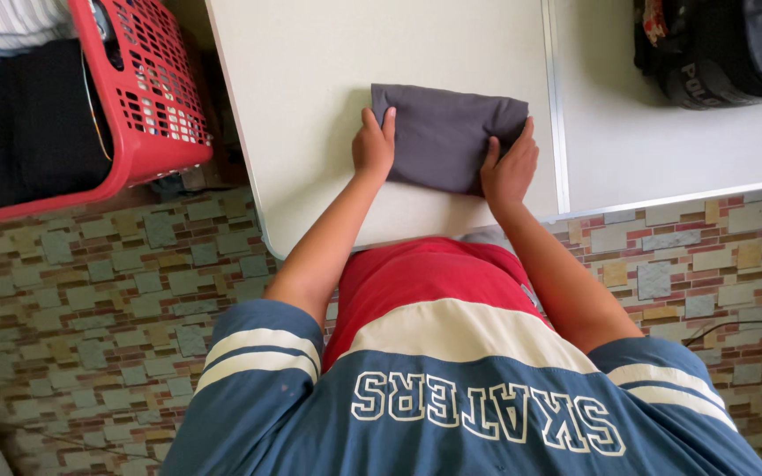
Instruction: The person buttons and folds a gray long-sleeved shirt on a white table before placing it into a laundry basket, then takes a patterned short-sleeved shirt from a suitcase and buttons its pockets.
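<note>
Both hands were down on the folded grey cloth [447,137], just above the middle of the frame. Left hand [374,144] rested at its left edge, fingers together, thumb up along the fabric, seemingly pinning that side. Right hand [510,167] gripped the lower right corner, fingers spread and curled onto the cloth, likely keeping the fold from springing open. Cloth lay flat on the white worktop [310,79], close to the near edge within easy reach. At upper left a red basket [147,97] held dark and striped fabric, cut off by the frame. A dark bag [716,48] at upper right was only partly visible. Fingertips under the cloth's edges could not be made out.
</note>
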